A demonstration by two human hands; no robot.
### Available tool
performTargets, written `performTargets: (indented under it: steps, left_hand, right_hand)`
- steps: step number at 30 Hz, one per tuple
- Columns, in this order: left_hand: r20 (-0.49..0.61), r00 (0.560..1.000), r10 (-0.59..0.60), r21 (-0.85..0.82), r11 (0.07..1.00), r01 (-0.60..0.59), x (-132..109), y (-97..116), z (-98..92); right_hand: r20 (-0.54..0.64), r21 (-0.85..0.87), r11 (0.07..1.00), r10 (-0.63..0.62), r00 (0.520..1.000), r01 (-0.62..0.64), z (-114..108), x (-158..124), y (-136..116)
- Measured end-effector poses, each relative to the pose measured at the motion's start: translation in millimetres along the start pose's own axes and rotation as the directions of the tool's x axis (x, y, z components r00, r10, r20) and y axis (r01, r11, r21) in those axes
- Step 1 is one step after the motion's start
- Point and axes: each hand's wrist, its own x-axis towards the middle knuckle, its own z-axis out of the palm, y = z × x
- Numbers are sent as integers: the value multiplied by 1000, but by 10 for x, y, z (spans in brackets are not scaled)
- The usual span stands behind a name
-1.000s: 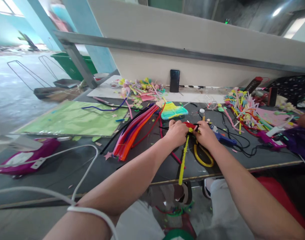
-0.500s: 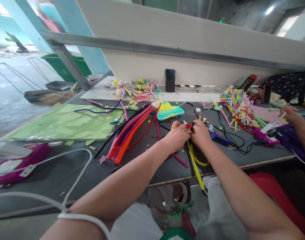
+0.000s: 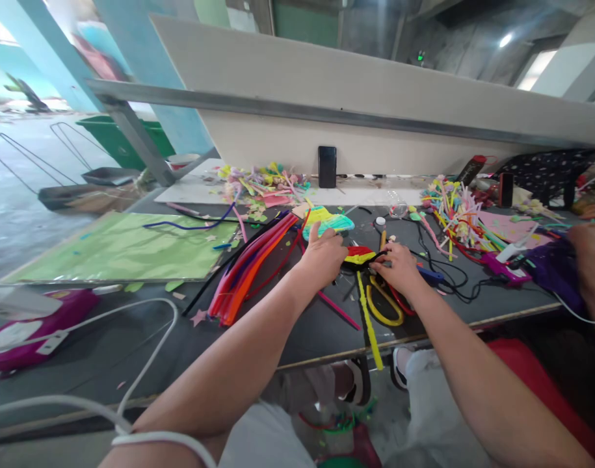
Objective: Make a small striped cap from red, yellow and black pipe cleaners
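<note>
A small red, yellow and black piece that looks made of pipe cleaners [image 3: 359, 255] is between my hands, low over the table. My left hand [image 3: 326, 252] holds its left end, with the gripping fingertips partly hidden. My right hand [image 3: 397, 265] pinches a black strip at its right side. Below it, a yellow pipe cleaner [image 3: 368, 318] hangs past the table edge. Beside that lies a yellow loop [image 3: 385, 318], perhaps a scissors handle. Behind my left hand rests a yellow and turquoise fuzzy piece [image 3: 333, 221].
A bundle of red, orange and purple pipe cleaners [image 3: 253, 273] lies left, near a green sheet [image 3: 121, 247]. A blue-handled tool [image 3: 431, 275] and black cables are on the right. A phone [image 3: 327, 167] stands at the back. Another person's hand [image 3: 587, 244] is far right.
My hands have moved apart, uncovering the red, yellow and black piece. My left hand has shifted left and raised a finger; the yellow pipe cleaner has swung slightly left.
</note>
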Motion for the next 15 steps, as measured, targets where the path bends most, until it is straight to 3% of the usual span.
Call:
performTargets:
  steps: [3,6,9,11,15]
  left_hand:
    - [-29,999,-46,-23,999,45,20,6,-43]
    - [-75,981,-180,-56,983,176,33,13,-31]
    - [-85,930,-357,-121,931,346,44,-35,79]
    - [-71,889,-453,-220,876,429,55,-90,199]
    - [-100,853,-513,-507,764,400,81,-169,427]
  right_hand:
    - [52,-21,1000,3,999,-2,14,-36,-101]
    - [87,-29,998,61,994,-59,51,-46,-189]
    - [21,12,981,195,981,-195,85,3,-202]
    - [52,72,965,250,967,-253,107,65,-178]
    - [176,192,940,250,952,-283,148,195,-134]
